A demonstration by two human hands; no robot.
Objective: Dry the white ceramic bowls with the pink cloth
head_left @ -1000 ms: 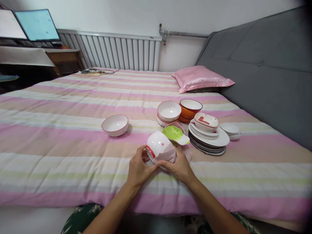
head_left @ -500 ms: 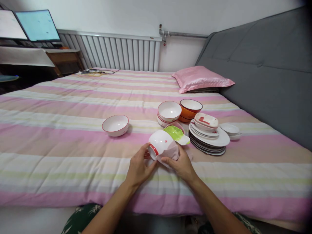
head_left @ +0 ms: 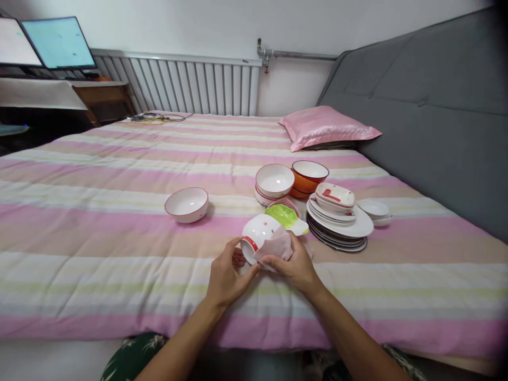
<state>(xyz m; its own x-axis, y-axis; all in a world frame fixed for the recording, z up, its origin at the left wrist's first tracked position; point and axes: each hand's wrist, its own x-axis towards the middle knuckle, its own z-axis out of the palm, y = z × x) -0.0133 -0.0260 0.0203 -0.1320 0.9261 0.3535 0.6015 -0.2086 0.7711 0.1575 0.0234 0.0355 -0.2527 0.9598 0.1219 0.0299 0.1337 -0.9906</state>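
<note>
A white bowl (head_left: 257,228) with a red ring round its foot is tipped on its side between my hands, its base turned toward me. My left hand (head_left: 228,272) grips it by the foot, thumb below and fingers at the left. A pale pink cloth (head_left: 277,246) is pinched in my right hand (head_left: 298,267), which presses it against the bowl's right side. Just behind the bowl lies a green and white leaf-shaped dish (head_left: 286,218). The bowl's inside is hidden from me.
A single white bowl (head_left: 186,205) sits at the left on the striped bedspread (head_left: 119,254). Beyond the dish are stacked white bowls (head_left: 274,180) and orange bowls (head_left: 305,182). Piled plates (head_left: 363,225) and small dishes (head_left: 375,210) stand at the right. A pink pillow (head_left: 329,127) lies farther back.
The bowl has turned slightly in my hands, its small red mark shifting left and up. The cloth now covers more of its right side. My grip is otherwise much the same.
</note>
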